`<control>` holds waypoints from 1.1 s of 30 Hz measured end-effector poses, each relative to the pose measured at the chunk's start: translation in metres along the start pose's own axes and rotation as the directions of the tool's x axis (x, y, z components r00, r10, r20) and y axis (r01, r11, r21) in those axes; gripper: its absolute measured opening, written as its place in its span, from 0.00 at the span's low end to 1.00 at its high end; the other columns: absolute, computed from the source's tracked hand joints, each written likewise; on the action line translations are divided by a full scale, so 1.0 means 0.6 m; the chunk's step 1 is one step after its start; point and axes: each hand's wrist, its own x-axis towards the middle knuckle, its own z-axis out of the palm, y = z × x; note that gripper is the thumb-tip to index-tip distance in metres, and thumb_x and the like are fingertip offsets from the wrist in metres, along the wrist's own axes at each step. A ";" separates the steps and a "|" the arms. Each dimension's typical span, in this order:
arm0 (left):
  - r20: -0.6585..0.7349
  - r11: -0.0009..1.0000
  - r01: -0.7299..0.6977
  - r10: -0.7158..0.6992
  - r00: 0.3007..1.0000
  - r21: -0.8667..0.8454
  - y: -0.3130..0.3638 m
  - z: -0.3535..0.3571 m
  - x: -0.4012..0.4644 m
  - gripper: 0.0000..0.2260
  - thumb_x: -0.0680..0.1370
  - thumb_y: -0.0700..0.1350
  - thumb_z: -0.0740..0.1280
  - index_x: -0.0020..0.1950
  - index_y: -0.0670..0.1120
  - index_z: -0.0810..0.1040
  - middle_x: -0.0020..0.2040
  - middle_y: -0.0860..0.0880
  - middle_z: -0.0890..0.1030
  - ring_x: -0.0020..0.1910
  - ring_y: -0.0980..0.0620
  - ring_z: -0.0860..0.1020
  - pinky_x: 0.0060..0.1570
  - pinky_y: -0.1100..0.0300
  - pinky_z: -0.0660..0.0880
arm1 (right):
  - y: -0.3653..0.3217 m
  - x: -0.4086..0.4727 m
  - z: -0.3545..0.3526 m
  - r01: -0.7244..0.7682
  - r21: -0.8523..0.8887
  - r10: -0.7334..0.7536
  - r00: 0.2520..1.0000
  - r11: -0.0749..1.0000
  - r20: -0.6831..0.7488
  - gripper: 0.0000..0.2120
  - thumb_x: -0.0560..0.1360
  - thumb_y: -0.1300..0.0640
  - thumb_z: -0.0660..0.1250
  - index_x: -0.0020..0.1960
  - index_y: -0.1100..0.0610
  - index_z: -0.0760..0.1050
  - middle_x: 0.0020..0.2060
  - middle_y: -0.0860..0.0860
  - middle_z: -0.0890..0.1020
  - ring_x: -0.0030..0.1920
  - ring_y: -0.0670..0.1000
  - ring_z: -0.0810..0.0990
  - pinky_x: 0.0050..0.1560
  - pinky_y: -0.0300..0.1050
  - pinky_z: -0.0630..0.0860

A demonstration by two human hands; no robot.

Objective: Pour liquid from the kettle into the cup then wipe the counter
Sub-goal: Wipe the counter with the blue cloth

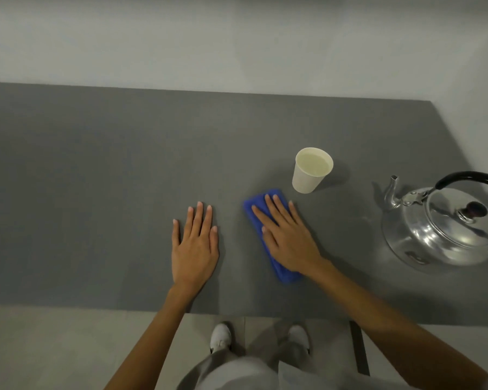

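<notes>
A white paper cup (307,178) stands upright on the grey counter (96,192), filled with clear liquid nearly to the rim. A shiny metal kettle (440,235) with a black handle sits at the right edge, lid on, spout pointing toward the cup. A folded blue cloth (255,205) lies just below and left of the cup. My right hand (288,237) presses flat on the cloth, fingers spread over it. My left hand (195,243) rests flat on the bare counter to the left of the cloth, holding nothing.
A pale wall runs along the counter's far edge and its right side. The counter's front edge is near my body; below it I see a light floor, my legs and white shoes (220,337).
</notes>
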 end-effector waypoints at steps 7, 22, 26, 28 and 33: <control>-0.023 1.000 -0.007 0.007 1.000 0.021 0.005 -0.002 -0.003 0.26 0.80 0.53 0.40 0.77 0.49 0.54 0.79 0.50 0.56 0.78 0.52 0.52 0.76 0.49 0.45 | -0.060 0.074 0.008 -0.031 -0.045 0.030 1.000 0.999 -0.009 0.27 0.81 0.52 0.46 0.77 0.60 0.46 0.77 0.56 0.50 0.77 0.53 0.45 0.76 0.54 0.41; -0.040 0.999 -0.018 0.016 0.999 -0.046 0.000 -0.001 -0.001 0.24 0.82 0.52 0.46 0.77 0.48 0.55 0.78 0.49 0.56 0.78 0.52 0.51 0.76 0.49 0.44 | -0.004 -0.192 -0.009 -0.240 -0.012 0.241 0.970 0.971 0.019 0.26 0.81 0.47 0.40 0.76 0.54 0.46 0.76 0.50 0.51 0.76 0.50 0.49 0.75 0.52 0.46; -0.040 1.000 -0.005 0.004 0.999 -0.017 0.002 0.002 -0.004 0.25 0.81 0.53 0.43 0.77 0.48 0.53 0.79 0.49 0.55 0.78 0.51 0.50 0.76 0.48 0.44 | 0.024 -0.158 -0.018 -0.343 -0.012 0.342 0.939 0.939 -0.011 0.26 0.80 0.47 0.40 0.76 0.53 0.46 0.76 0.50 0.53 0.76 0.50 0.51 0.76 0.53 0.48; -0.033 1.000 0.001 -0.001 0.999 -0.005 0.002 0.003 -0.005 0.25 0.81 0.53 0.42 0.78 0.48 0.52 0.79 0.49 0.54 0.78 0.51 0.49 0.76 0.48 0.43 | 0.020 -0.121 -0.013 -0.366 0.007 0.366 0.930 0.930 -0.016 0.26 0.80 0.47 0.41 0.76 0.54 0.47 0.76 0.50 0.54 0.77 0.50 0.49 0.76 0.52 0.45; -0.025 1.000 -0.005 0.004 1.000 -0.017 0.003 0.004 -0.003 0.25 0.81 0.53 0.42 0.78 0.48 0.52 0.79 0.49 0.54 0.78 0.51 0.49 0.76 0.49 0.43 | -0.023 -0.043 -0.005 -0.313 0.035 0.314 0.949 0.949 -0.020 0.26 0.81 0.50 0.46 0.77 0.55 0.48 0.77 0.51 0.53 0.77 0.50 0.48 0.76 0.51 0.42</control>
